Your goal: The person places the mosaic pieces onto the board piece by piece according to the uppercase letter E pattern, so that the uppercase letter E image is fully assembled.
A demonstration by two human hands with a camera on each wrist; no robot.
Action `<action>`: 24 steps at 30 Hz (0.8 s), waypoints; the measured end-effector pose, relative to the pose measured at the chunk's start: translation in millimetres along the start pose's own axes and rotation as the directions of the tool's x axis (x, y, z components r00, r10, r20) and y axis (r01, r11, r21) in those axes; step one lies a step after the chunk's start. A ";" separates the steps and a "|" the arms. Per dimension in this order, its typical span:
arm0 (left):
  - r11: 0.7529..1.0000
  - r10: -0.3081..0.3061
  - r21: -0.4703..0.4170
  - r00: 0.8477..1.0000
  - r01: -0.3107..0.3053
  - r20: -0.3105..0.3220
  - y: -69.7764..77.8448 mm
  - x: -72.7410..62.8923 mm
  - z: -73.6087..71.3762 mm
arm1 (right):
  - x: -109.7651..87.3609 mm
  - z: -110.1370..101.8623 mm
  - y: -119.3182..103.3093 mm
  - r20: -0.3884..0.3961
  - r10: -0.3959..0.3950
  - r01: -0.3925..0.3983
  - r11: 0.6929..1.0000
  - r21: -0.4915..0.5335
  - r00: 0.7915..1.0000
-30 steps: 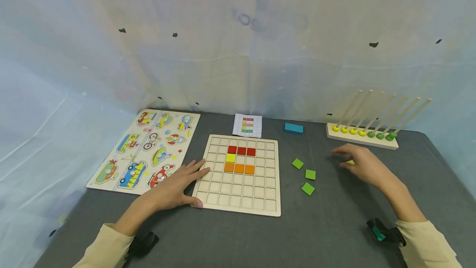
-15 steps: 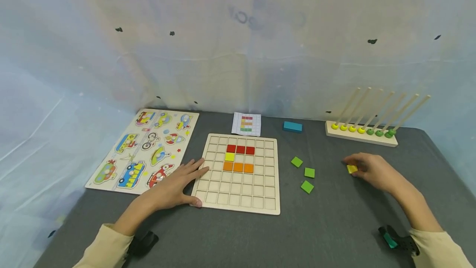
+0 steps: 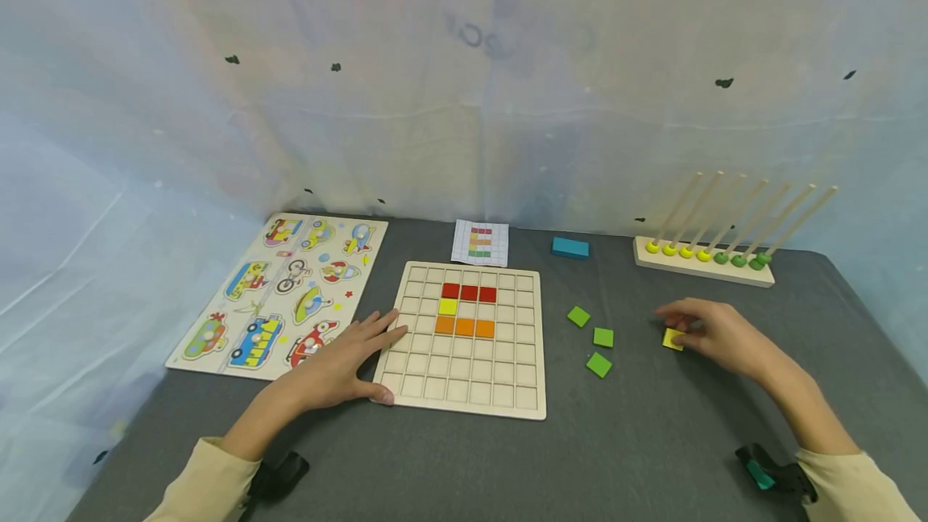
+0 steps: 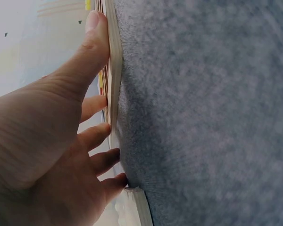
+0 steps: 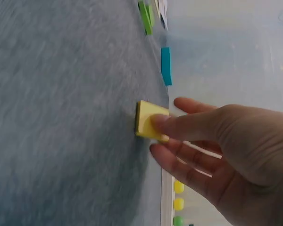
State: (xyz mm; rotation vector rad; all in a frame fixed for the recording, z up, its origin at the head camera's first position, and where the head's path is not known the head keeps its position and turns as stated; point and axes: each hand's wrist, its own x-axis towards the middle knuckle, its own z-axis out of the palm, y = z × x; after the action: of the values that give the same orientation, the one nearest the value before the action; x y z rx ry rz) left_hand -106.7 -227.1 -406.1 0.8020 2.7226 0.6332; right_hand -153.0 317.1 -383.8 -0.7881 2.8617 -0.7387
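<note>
My right hand (image 3: 721,337) pinches a small square yellow tile (image 5: 148,121), low over the right part of the table. Its thumb lies across the tile's face, and the other fingers are behind. My left hand (image 3: 348,361) rests spread along the left edge of a wooden grid board (image 3: 500,377), its thumb at the near left corner. In the board's cells sit a row of three red tiles (image 3: 469,293), one yellow tile (image 3: 447,307) and a row of three orange tiles (image 3: 465,326). Between the board and my right hand lie three loose green tiles (image 3: 602,337).
Behind the board lies a paper card (image 3: 480,243) with a coloured pattern. To its right sits a blue block (image 3: 570,247). A bead stand (image 3: 703,263) with upright pegs is at the back right. A vehicle puzzle board (image 3: 279,296) lies on the left.
My right hand has moved back and right, then slightly left, with the yellow tile showing more clearly at its fingertips. My left hand stays on the board.
</note>
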 end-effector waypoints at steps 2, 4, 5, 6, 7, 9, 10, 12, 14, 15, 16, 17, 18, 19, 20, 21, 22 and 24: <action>1.000 0.001 -0.004 1.000 -0.001 -0.002 -0.2 -0.2 0.6 | 3.4 0.2 -4.6 0.002 -0.015 0.015 1.000 0.009 1.000; 1.000 0.004 -0.010 1.000 -0.004 -0.004 -0.2 -0.3 0.7 | 7.5 0.5 -9.6 0.011 -0.025 0.025 0.999 0.021 1.000; 1.000 0.003 -0.011 1.000 -0.003 -0.005 0.0 -0.4 0.6 | 9.6 0.6 -12.1 0.019 -0.025 0.024 0.999 0.025 1.000; 1.000 0.004 -0.012 1.000 -0.005 -0.007 0.1 -0.5 0.6 | 12.2 0.7 -14.6 0.025 -0.026 0.025 0.999 0.028 0.999; 1.000 0.004 -0.012 1.000 -0.004 -0.008 0.1 -0.5 0.6 | 14.6 0.9 -17.0 0.029 -0.029 0.028 0.999 0.033 0.999; 1.000 0.004 -0.013 1.000 -0.004 -0.009 0.0 -0.7 0.7 | 19.7 1.5 -21.2 0.033 -0.037 0.035 0.998 0.043 0.999; 1.000 0.005 -0.009 1.000 -0.005 -0.009 0.0 -0.5 0.9 | 22.1 2.0 -22.9 0.033 -0.042 0.041 0.998 0.045 0.999; 1.000 0.004 -0.008 1.000 -0.004 -0.006 -0.1 -0.2 1.1 | 26.9 3.3 -26.4 0.032 -0.051 0.049 0.998 0.050 0.998; 1.000 0.002 -0.004 1.000 -0.002 -0.005 -0.1 0.0 1.1 | 31.8 4.9 -30.0 0.029 -0.057 0.056 0.997 0.058 0.998; 1.000 0.002 -0.004 1.000 -0.002 -0.005 -0.2 0.1 1.1 | 34.3 5.7 -31.9 0.028 -0.060 0.058 0.996 0.062 0.998; 1.000 0.003 -0.002 1.000 -0.003 -0.007 -0.1 0.2 1.0 | 36.7 6.5 -34.1 0.027 -0.062 0.060 0.996 0.065 0.998; 1.000 0.002 -0.003 1.000 -0.002 -0.007 0.0 0.3 1.0 | 39.1 7.4 -36.2 0.026 -0.065 0.063 0.996 0.070 0.998; 1.000 0.004 -0.001 1.000 -0.004 -0.008 -0.2 0.3 1.0 | 41.5 8.0 -38.8 0.026 -0.068 0.066 0.995 0.076 0.997; 1.000 0.002 -0.002 1.000 -0.002 -0.007 -0.3 0.3 1.0 | 43.9 8.7 -41.5 0.025 -0.072 0.069 0.994 0.082 0.997; 1.000 0.000 -0.002 1.000 0.000 -0.006 -0.4 0.3 1.0 | 46.4 9.4 -44.3 0.027 -0.074 0.072 0.994 0.087 0.997; 1.000 -0.002 -0.001 1.000 0.002 -0.005 -0.7 0.4 1.1 | 48.8 10.1 -47.1 0.029 -0.078 0.075 0.993 0.089 0.997; 1.000 -0.002 0.002 1.000 0.002 -0.006 -1.0 0.4 1.2 | 51.2 10.7 -50.0 0.032 -0.081 0.078 0.993 0.091 0.996; 1.000 -0.005 0.003 1.000 0.005 -0.006 -1.2 0.6 1.2 | 55.8 12.2 -55.4 0.038 -0.083 0.079 0.992 0.100 0.996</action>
State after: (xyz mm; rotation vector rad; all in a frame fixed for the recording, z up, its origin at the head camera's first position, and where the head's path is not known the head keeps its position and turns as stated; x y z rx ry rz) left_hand -107.4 -227.3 -407.7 0.7956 2.7305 0.6312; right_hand -173.2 242.3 -365.7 -0.8996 2.7460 -0.8552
